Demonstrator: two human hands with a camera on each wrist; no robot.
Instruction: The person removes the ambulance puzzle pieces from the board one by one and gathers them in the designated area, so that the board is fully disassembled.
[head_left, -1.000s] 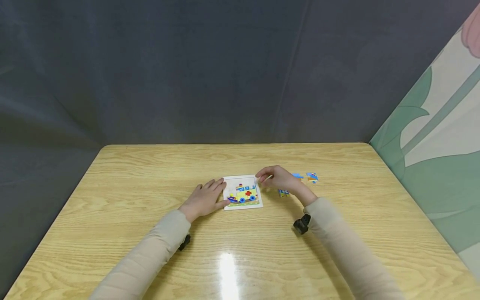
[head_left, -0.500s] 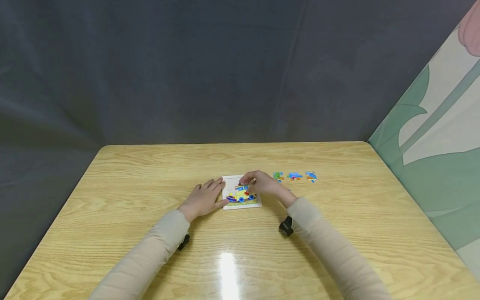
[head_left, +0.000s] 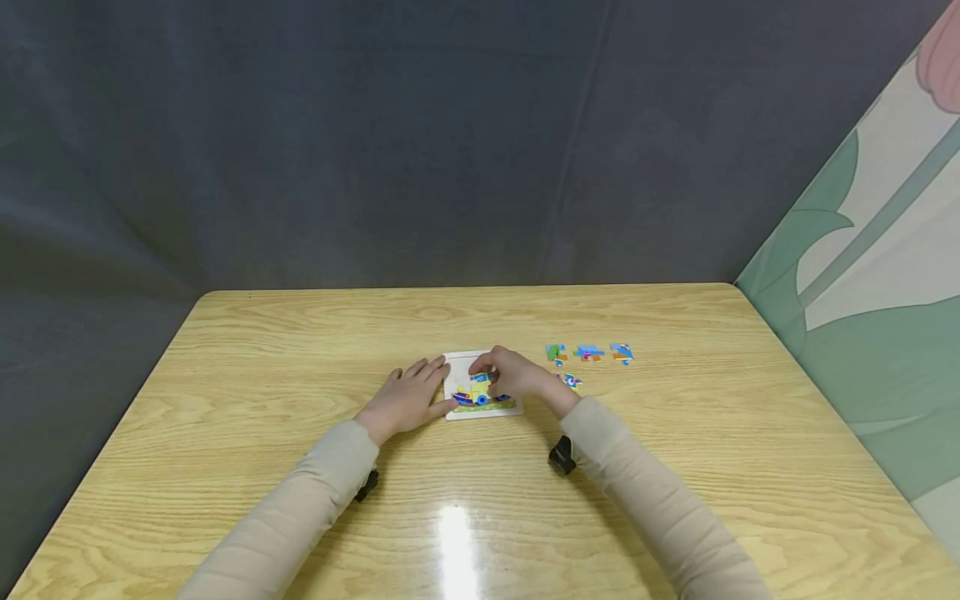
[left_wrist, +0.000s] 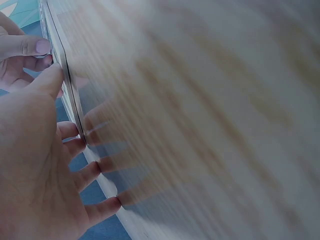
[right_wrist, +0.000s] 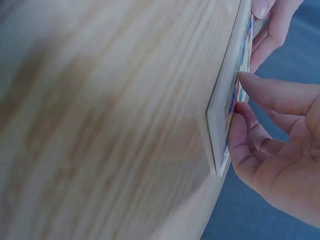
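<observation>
On the wooden table (head_left: 300, 350), the puzzle board (head_left: 460, 368) is lying flat, showing part of a yellow vehicle picture. The left hand (head_left: 405, 400) is resting at its left edge, fingers spreading loosely and gripping nothing. The right hand (head_left: 519, 374) is bending its thumb and fingers close together, tips touching the right part of the picture — whether they are pinching a piece, I cannot tell. Four loose pieces (head_left: 588, 353) are lying to the right — three in a row, one nearer the person.
</observation>
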